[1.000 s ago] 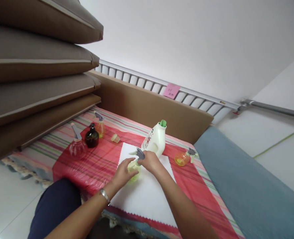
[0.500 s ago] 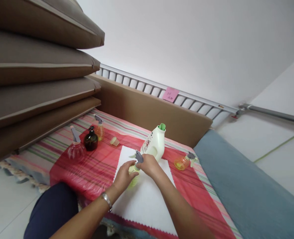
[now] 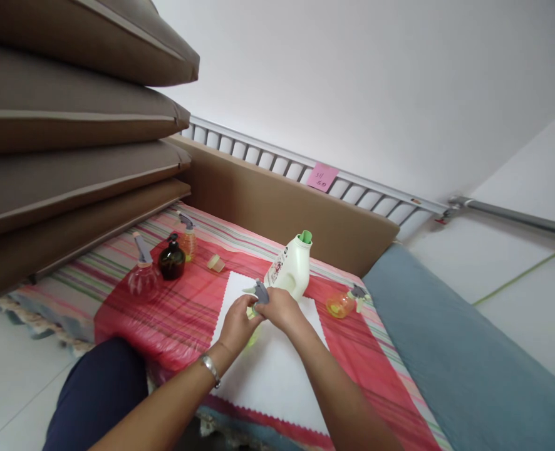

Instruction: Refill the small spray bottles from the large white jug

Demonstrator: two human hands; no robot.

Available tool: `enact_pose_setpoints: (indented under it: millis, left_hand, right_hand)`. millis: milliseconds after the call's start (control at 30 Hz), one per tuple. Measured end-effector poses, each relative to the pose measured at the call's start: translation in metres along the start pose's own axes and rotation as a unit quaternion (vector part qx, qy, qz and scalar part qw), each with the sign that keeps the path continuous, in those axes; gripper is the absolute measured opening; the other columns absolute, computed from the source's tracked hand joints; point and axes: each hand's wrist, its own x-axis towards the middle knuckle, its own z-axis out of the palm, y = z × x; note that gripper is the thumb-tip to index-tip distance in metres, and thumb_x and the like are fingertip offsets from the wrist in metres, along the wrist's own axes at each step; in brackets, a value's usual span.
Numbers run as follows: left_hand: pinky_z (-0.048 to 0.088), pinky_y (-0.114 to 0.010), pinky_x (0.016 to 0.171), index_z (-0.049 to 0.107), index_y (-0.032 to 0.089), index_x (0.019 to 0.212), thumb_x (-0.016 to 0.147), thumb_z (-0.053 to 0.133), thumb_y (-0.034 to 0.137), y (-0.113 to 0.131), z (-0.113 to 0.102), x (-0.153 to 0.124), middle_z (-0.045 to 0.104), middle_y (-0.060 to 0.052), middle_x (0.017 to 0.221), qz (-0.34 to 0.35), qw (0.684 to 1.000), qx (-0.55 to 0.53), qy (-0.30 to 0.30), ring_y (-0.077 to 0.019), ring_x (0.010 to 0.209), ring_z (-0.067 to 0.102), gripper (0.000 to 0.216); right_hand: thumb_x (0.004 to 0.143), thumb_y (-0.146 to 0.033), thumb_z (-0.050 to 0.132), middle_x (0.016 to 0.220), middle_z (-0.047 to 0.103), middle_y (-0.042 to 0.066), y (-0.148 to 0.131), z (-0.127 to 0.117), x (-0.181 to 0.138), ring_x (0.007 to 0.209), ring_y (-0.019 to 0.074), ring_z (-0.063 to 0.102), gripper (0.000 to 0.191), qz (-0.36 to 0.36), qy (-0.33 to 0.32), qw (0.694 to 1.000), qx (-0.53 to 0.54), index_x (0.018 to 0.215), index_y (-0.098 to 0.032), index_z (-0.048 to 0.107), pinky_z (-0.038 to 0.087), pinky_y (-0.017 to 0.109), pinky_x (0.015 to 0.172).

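Observation:
My left hand (image 3: 237, 324) wraps round the body of a small yellow-green spray bottle (image 3: 254, 338) on a white cloth (image 3: 277, 376). My right hand (image 3: 280, 309) is closed on the bottle's grey trigger head (image 3: 259, 292). Most of the bottle is hidden by my fingers. Just behind my hands stands a white detergent jug (image 3: 290, 268) with a green spout.
A red plastic sheet (image 3: 178, 307) covers the striped table. At its left stand a clear spray bottle (image 3: 142, 275), a dark brown bottle (image 3: 171, 260) and an orange spray bottle (image 3: 188, 241). Another orange spray bottle (image 3: 346, 302) lies right. Brown cushions (image 3: 71, 125) are stacked left; a grey mat (image 3: 446, 357) lies right.
My left hand has closed further round the bottle, hiding more of it. The camera view has shifted slightly; both hands stay on the bottle.

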Motion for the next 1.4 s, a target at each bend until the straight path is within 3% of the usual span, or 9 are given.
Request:
enact_pose_setpoints:
  millis: [300,600,833,1167,1400]
  left_hand:
    - [0.045,-0.041,0.085,0.060,0.018,0.098,0.077,0.064,0.028,-0.001,-0.002,0.000,0.068,-0.008,0.097,0.006,0.999,0.027,-0.018,-0.0249,0.093,0.060,0.024]
    - [0.044,-0.040,0.090,0.060,0.020,0.108,0.082,0.060,0.031,-0.005,-0.004,-0.001,0.068,-0.008,0.107,0.012,0.999,0.023,-0.042,-0.0243,0.100,0.060,0.028]
    - [0.049,-0.037,0.077,0.057,0.017,0.092,0.078,0.064,0.034,0.001,0.001,-0.001,0.066,-0.007,0.090,-0.009,1.000,0.027,-0.010,-0.0231,0.086,0.062,0.024]
    - [0.046,-0.042,0.088,0.058,0.018,0.103,0.083,0.058,0.025,-0.001,0.002,-0.008,0.066,-0.009,0.102,0.013,1.000,0.021,-0.015,-0.0250,0.098,0.060,0.022]
    - [0.048,-0.037,0.078,0.055,0.017,0.098,0.076,0.066,0.031,0.004,0.003,-0.007,0.064,-0.007,0.094,-0.006,1.000,0.010,-0.002,-0.0235,0.089,0.060,0.028]
  right_hand:
    - [0.072,-0.027,0.059,0.074,0.064,0.002,0.012,-0.003,-0.001,0.069,0.0151,0.056,0.010,-0.042,0.003,0.999,0.031,0.075,-0.018,0.062,0.031,0.023,0.057]
    - [0.074,-0.024,0.058,0.079,0.066,0.003,0.013,-0.001,-0.001,0.074,0.0156,0.057,0.008,-0.054,0.008,0.998,0.036,0.077,-0.018,0.061,0.031,0.023,0.061]
    - [0.074,-0.026,0.057,0.082,0.067,0.006,0.005,0.000,-0.004,0.075,0.0181,0.058,0.012,-0.040,0.008,0.999,0.019,0.082,-0.018,0.061,0.030,0.024,0.060]
    - [0.073,-0.022,0.057,0.080,0.067,0.004,0.001,-0.004,-0.004,0.077,0.0171,0.058,0.006,-0.055,0.003,0.998,0.014,0.077,-0.019,0.060,0.030,0.023,0.060]
    - [0.074,-0.025,0.057,0.079,0.067,0.004,-0.001,-0.004,-0.006,0.076,0.0171,0.059,0.007,-0.051,0.003,0.999,0.014,0.077,-0.020,0.060,0.030,0.023,0.060]
